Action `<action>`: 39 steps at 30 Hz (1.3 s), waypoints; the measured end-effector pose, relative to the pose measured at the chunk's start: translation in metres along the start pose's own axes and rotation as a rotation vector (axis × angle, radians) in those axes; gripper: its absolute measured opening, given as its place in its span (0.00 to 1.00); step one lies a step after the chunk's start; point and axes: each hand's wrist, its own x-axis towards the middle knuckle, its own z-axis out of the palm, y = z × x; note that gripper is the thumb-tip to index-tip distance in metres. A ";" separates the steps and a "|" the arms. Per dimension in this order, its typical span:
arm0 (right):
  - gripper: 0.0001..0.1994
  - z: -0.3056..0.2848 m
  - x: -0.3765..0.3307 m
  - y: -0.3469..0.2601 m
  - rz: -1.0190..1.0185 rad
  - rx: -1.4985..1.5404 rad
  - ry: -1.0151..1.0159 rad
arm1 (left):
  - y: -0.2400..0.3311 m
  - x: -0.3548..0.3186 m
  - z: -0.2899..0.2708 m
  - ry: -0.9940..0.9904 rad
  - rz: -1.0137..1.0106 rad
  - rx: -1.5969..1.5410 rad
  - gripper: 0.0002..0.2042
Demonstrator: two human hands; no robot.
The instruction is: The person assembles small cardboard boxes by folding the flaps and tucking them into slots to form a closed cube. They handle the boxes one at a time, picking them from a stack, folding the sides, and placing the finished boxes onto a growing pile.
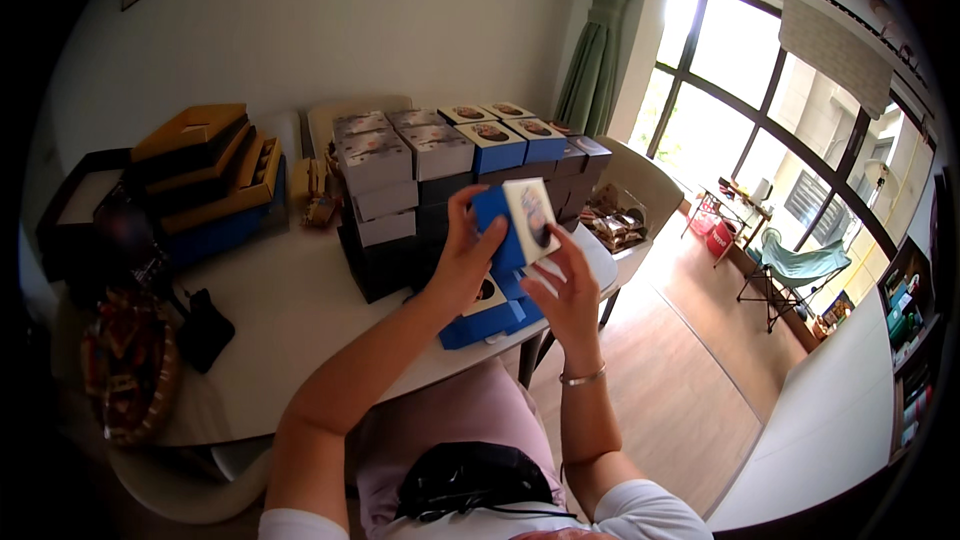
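A small blue and white cardboard box is held up in front of me, above the table's near edge. My left hand grips its blue side, thumb on the front and fingers behind. On the right edge of the same box rest the fingertips of my right hand, which wears a bracelet at the wrist. Below the held box, blue cartons lie at the table edge, partly hidden by my left forearm. Behind it, boxes are stacked: grey-white patterned ones at left and blue ones with cream tops at right.
On the left of the white table are stacked yellow and dark boxes, a black pouch and a wrapped basket-like item. A chair with packets stands beyond the table. A folding chair is by the window.
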 end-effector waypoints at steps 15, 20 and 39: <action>0.37 0.059 0.272 0.036 -0.062 -0.775 -0.136 | 0.086 0.227 -0.037 0.182 0.018 1.402 0.29; 0.37 0.077 0.273 0.073 -0.036 -0.840 -0.182 | 0.070 0.245 -0.050 0.115 -0.246 1.545 0.19; 0.08 -0.026 0.020 0.070 -0.309 -0.518 -0.114 | -0.006 -0.022 -0.053 -0.594 -0.172 1.686 0.35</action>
